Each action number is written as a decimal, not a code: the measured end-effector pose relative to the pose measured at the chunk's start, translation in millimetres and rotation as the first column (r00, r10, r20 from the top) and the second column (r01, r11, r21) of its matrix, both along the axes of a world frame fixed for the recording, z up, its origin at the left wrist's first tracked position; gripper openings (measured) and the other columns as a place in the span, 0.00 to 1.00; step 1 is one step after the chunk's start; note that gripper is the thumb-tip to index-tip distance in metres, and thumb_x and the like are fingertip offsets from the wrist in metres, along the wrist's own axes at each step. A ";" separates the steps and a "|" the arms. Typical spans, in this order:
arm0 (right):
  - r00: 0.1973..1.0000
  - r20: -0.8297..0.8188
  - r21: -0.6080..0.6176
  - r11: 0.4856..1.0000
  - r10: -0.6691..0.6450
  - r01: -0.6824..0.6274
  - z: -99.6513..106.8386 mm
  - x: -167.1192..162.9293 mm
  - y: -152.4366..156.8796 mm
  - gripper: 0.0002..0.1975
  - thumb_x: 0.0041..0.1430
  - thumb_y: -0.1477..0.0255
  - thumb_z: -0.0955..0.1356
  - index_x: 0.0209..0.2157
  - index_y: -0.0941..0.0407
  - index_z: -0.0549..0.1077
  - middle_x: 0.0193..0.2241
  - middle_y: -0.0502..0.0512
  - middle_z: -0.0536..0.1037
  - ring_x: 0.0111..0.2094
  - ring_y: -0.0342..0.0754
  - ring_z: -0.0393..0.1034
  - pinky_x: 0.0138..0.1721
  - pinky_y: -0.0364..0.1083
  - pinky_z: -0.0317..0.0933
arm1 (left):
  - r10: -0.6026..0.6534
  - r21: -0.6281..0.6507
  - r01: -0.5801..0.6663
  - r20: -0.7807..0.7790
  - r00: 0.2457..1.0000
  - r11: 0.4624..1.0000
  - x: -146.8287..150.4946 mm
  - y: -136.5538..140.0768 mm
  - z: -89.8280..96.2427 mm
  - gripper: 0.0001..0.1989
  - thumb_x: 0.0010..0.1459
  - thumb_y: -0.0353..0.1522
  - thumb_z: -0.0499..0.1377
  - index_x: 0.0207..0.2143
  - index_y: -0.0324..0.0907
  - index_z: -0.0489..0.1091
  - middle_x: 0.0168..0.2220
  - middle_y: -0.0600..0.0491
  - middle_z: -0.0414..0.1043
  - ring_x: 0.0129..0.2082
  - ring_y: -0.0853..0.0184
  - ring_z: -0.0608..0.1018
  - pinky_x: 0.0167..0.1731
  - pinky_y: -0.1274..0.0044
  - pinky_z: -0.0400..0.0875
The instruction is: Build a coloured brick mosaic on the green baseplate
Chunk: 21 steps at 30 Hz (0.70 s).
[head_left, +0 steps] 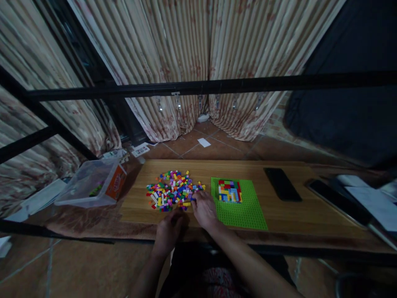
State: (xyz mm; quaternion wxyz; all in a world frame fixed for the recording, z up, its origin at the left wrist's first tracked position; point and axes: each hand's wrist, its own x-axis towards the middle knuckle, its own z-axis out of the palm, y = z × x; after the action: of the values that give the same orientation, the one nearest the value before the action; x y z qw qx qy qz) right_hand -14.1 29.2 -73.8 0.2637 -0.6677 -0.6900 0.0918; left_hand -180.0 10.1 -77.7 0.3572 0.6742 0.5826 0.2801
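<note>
A heap of small coloured toy bricks lies spread on the left part of the wooden board. At its right edge my right hand reaches down, fingers pinched at a small blue brick. Close to the board's front edge, just below the heap, my left hand is curled closed; whatever its fingers hold is hidden in shadow. Right of my right hand lies a green studded baseplate. On its upper left part, bricks form a roughly square patch with red, blue, yellow and white pieces.
A clear plastic box with an orange label stands left of the wooden board. A black phone lies on the board's right part, with another dark device beyond it. A black metal bar crosses in front of the curtains.
</note>
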 end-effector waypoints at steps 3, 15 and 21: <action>0.994 -0.113 0.037 0.999 -0.003 0.007 4.0 4.5 -5.0 0.07 0.60 0.76 0.63 0.37 0.54 0.72 0.38 0.57 0.76 0.42 0.52 0.69 0.45 0.50 0.61 | 0.016 -0.019 -0.016 -0.027 1.000 1.000 0.2 0.9 2.7 0.11 0.55 0.37 0.55 0.38 0.45 0.72 0.37 0.52 0.79 0.39 0.63 0.80 0.41 0.74 0.73; 0.874 -0.462 0.069 0.976 -0.154 0.208 -3.8 64.0 -60.6 0.13 0.62 0.70 0.61 0.43 0.54 0.75 0.40 0.58 0.80 0.42 0.51 0.75 0.46 0.51 0.67 | 0.034 -0.020 -0.036 -0.070 0.997 0.999 -2.0 3.7 -0.6 0.13 0.53 0.40 0.56 0.37 0.45 0.74 0.36 0.51 0.80 0.36 0.61 0.81 0.38 0.72 0.74; 0.788 -0.499 -0.026 0.915 -0.360 0.402 -6.4 109.9 -82.4 0.14 0.60 0.64 0.62 0.40 0.54 0.75 0.38 0.58 0.80 0.40 0.53 0.75 0.43 0.53 0.67 | -0.004 0.024 0.006 -0.080 0.997 1.000 -5.2 6.1 -6.6 0.13 0.54 0.42 0.56 0.36 0.45 0.73 0.36 0.51 0.79 0.36 0.61 0.80 0.39 0.72 0.74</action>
State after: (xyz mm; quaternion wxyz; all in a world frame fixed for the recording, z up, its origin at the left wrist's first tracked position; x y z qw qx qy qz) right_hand 95.8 -53.2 -80.3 0.4713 -0.7358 -0.4535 0.1759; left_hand -185.2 16.2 -84.3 0.3263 0.6904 0.5914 0.2591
